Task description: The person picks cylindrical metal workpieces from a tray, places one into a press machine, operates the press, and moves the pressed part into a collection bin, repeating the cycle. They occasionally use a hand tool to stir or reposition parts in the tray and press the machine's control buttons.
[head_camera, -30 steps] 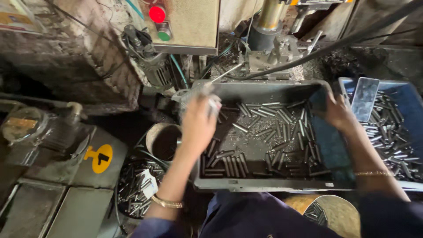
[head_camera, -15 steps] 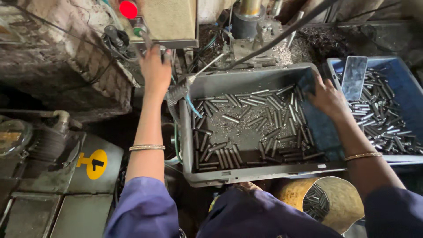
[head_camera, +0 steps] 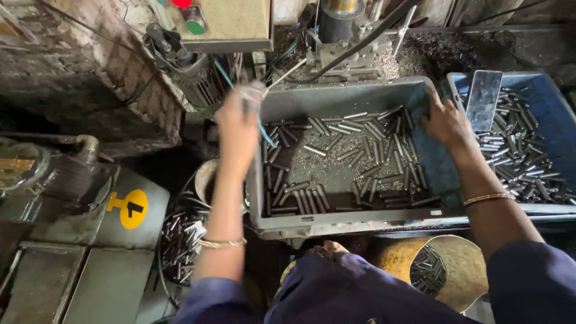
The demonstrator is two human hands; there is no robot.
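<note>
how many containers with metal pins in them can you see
4: the grey tray between the hands, a blue crate at right, a yellow bucket below, a round tub lower left. Others may be hidden.

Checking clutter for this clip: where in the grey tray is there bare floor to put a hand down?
The grey tray has a bare strip along its far wall and a patch mid-floor among the metal pins. Pins crowd its right side by the right hand and its near edge. The blue bin is full.
</note>
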